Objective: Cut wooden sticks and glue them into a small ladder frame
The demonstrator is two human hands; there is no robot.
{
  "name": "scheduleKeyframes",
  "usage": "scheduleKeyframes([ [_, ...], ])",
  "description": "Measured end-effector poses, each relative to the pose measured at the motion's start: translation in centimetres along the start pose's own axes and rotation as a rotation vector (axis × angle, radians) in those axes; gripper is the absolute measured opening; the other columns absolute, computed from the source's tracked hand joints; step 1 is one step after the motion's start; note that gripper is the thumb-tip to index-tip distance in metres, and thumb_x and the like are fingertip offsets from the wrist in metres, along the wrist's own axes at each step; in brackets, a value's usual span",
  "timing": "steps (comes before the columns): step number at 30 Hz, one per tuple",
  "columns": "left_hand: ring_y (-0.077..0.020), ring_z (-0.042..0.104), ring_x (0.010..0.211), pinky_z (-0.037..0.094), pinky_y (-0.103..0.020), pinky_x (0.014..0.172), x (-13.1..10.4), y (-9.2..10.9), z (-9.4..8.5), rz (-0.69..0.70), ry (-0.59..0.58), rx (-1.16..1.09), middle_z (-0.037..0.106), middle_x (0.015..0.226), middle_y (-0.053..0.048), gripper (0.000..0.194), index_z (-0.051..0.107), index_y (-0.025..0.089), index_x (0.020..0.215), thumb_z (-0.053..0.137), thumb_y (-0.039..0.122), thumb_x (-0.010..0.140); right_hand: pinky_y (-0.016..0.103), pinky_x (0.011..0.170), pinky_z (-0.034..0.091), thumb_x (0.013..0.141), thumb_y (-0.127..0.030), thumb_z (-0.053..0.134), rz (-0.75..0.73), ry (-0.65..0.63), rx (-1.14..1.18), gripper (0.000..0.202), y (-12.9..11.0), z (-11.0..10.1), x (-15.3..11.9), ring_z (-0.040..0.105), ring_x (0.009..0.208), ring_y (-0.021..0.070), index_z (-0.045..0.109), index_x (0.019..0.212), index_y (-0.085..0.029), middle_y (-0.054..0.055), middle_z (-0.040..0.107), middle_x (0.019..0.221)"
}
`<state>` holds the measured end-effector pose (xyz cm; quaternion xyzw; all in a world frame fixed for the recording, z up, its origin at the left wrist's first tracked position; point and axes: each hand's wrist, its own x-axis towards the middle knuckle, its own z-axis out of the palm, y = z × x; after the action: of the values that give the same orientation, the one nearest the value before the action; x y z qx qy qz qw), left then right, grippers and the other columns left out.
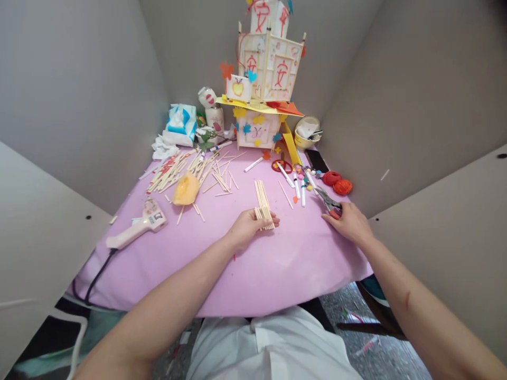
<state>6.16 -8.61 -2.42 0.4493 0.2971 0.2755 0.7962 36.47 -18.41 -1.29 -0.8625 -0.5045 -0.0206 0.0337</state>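
In my left hand [251, 226] is a small piece made of pale wooden sticks [262, 196] laid side by side, with shorter sticks across its lower end. The fingers pass behind it and the thumb lies at its left side. Over at the right of the table, my right hand [350, 221] is closed around the red handles of metal pliers [327, 198]. Their jaws point away to the upper left, towards several white markers [303, 193]. A single loose stick [285, 195] lies between the two hands.
Loose sticks [174, 171] are heaped at the left, beside a yellowish lump [186, 189] and a corded pink glue gun [138, 227]. A decorated paper-and-stick tower [257, 126] stands at the back. Red yarn balls [342, 186], a phone [316, 160] and a tub [308, 141] sit right. Grey partitions enclose the table [277, 279].
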Motion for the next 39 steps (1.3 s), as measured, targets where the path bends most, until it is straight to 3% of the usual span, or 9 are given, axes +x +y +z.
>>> scheduleKeyframes([
  [6,-0.0178,0.068,0.090,0.051,-0.037,0.090,-0.4,1.2,-0.5,-0.134,0.013,-0.135,0.070,0.102,-0.012,0.029,0.063,0.012,0.101,0.070,0.013,0.073,0.042,0.099,0.030,0.077,-0.061,0.053,-0.091,0.066,0.035,0.074,1.1,2.2,1.8,0.040,0.122,0.0349,0.043,0.129,-0.010,0.021,0.046,0.131],
  [10,-0.0187,0.068,0.091,0.052,-0.037,0.090,-0.5,1.4,-0.7,-0.199,0.018,-0.189,0.071,0.098,-0.011,0.026,0.065,0.012,0.100,0.069,0.011,0.074,0.051,0.107,0.021,0.075,-0.056,0.059,-0.154,0.149,0.153,0.081,-2.1,-0.2,0.2,0.026,0.134,0.0368,0.033,0.137,-0.011,0.022,0.030,0.146],
  [11,-0.0189,0.069,0.090,0.053,-0.037,0.090,-0.5,1.4,-0.7,-0.214,0.013,-0.200,0.072,0.096,-0.011,0.026,0.065,0.011,0.099,0.069,0.011,0.073,0.051,0.108,0.021,0.075,-0.055,0.061,-0.241,0.156,0.235,0.085,-3.6,-1.2,-0.6,0.024,0.136,0.0354,0.028,0.141,-0.012,0.021,0.027,0.147],
  [15,-0.0192,0.069,0.086,0.054,-0.036,0.086,-0.5,1.4,-0.8,-0.263,-0.021,-0.220,0.072,0.094,-0.011,0.025,0.066,0.012,0.097,0.070,0.011,0.072,0.048,0.112,0.025,0.070,-0.051,0.070,-0.805,-0.143,0.585,0.098,-10.4,-3.8,-2.6,0.022,0.139,0.0288,0.015,0.147,-0.023,0.012,0.024,0.152],
  [18,-0.0200,0.069,0.086,0.054,-0.034,0.083,-0.6,1.5,-0.8,-0.284,-0.043,-0.221,0.072,0.096,-0.012,0.030,0.066,0.012,0.099,0.072,0.010,0.070,0.044,0.112,0.026,0.072,-0.042,0.071,-0.959,-0.289,0.729,0.096,-13.6,-3.0,-2.4,0.024,0.139,0.0251,0.014,0.147,-0.024,0.011,0.026,0.151],
  [23,-0.0226,0.069,0.091,0.054,-0.034,0.082,-0.5,1.6,-1.0,-0.331,-0.054,-0.234,0.071,0.101,-0.013,0.033,0.067,0.013,0.099,0.075,0.012,0.067,0.042,0.108,0.035,0.075,-0.033,0.070,-0.916,-0.456,0.913,0.090,-14.7,-0.8,-1.5,0.038,0.133,0.0235,0.016,0.147,-0.027,0.010,0.035,0.147],
  [28,-0.0227,0.068,0.092,0.053,-0.034,0.083,-0.3,1.3,-1.3,-0.381,-0.067,-0.243,0.071,0.099,-0.014,0.030,0.067,0.012,0.096,0.075,0.014,0.068,0.042,0.107,0.038,0.077,-0.031,0.068,-0.906,-0.511,0.943,0.085,-14.6,-1.1,-1.4,0.040,0.132,0.0232,0.017,0.146,-0.027,0.010,0.037,0.146],
  [39,-0.0194,0.069,0.085,0.053,-0.031,0.082,-0.4,1.6,-1.1,-0.406,-0.078,-0.287,0.073,0.090,-0.013,0.028,0.068,0.010,0.096,0.074,0.012,0.068,0.037,0.095,0.050,0.075,-0.025,0.071,-0.840,-0.450,1.129,0.088,-14.7,0.9,-1.9,0.051,0.121,0.0224,0.019,0.145,-0.031,0.010,0.047,0.136],
])
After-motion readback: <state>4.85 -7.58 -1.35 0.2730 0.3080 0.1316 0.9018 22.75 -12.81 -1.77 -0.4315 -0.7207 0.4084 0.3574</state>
